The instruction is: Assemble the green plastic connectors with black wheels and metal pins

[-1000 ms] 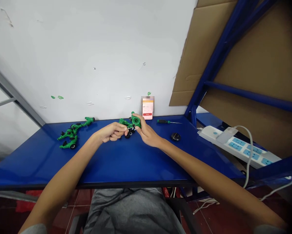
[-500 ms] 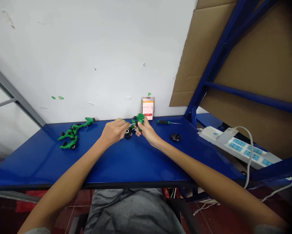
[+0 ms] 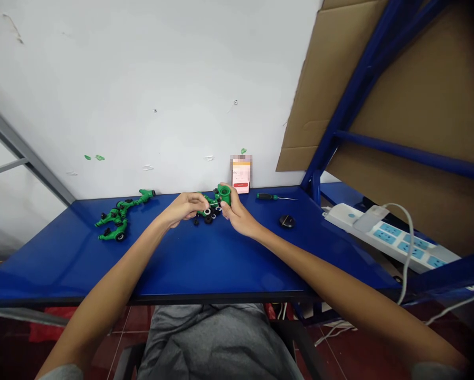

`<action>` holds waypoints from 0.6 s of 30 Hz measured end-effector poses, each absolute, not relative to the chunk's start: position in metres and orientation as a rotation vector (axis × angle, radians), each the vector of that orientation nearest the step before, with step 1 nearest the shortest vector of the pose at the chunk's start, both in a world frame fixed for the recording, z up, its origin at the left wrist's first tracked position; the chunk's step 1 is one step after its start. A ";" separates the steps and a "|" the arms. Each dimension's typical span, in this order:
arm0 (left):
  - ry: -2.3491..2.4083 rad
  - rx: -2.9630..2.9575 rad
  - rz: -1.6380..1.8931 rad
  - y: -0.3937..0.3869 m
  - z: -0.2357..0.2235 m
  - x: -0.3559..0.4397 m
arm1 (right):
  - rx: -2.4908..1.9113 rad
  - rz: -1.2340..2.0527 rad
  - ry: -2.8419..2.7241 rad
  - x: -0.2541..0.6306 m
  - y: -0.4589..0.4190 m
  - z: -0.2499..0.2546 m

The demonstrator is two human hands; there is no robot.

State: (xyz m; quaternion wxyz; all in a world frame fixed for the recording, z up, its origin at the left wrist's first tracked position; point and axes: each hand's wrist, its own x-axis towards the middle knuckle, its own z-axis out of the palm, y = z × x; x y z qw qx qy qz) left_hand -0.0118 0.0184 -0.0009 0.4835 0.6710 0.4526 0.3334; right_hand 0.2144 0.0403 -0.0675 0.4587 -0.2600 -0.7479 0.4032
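Closer together than half a second ago – left hand (image 3: 185, 207) lower and drawn in toward right hand (image 3: 237, 214), green plastic hose fitting (image 3: 224, 193) turned with its wide round mouth upward. Right hand closed firmly around that fitting, fingers wrapped about its body, apparently holding it just above the tabletop, perhaps as a steady base for work by the other hand. Left hand's fingers curled against the fitting's narrower green arm – whether pinching anything between them, impossible to tell from this view. Just below both hands, small black rings (image 3: 207, 218) in a loose cluster on the blue table (image 3: 229, 269), probably left there for easy reach. Farther left, a heap of joined green fittings (image 3: 116, 219), well apart from the hands and out of their way. To the right, near the wall, a screwdriver (image 3: 266, 197) lying flat, with a small black disc (image 3: 286, 221) nearer the table's front. Behind the hands, a blurred card (image 3: 240, 179) propped upright against the wall.
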 end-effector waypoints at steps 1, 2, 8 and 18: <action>1.112 1.704 0.884 0.018 -0.002 -0.010 | -0.625 1.028 -1.788 0.212 0.043 -0.069; 1.135 1.797 0.955 0.017 -0.004 -0.008 | -0.602 1.076 -1.714 0.210 0.045 -0.071; 1.150 2.595 1.132 0.020 -0.020 -0.009 | -0.574 1.527 -1.369 0.209 0.046 -0.068; 1.138 2.827 1.035 0.014 -0.017 -0.015 | -0.573 1.646 -1.358 0.212 0.037 -0.064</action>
